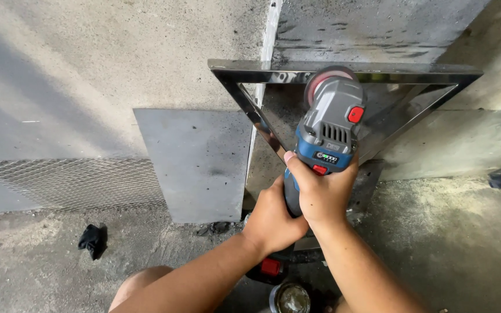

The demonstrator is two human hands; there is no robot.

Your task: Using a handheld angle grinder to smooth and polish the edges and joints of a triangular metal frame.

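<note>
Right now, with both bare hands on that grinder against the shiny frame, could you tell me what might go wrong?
1. The triangular metal frame shows no visible clamp; the grinder could kick or shift it.
2. The left hand and right hand are ungloved, close behind the disc, so sparks or a slip may reach them.
3. The bare knee sits low near the work, exposed to debris.
</note>
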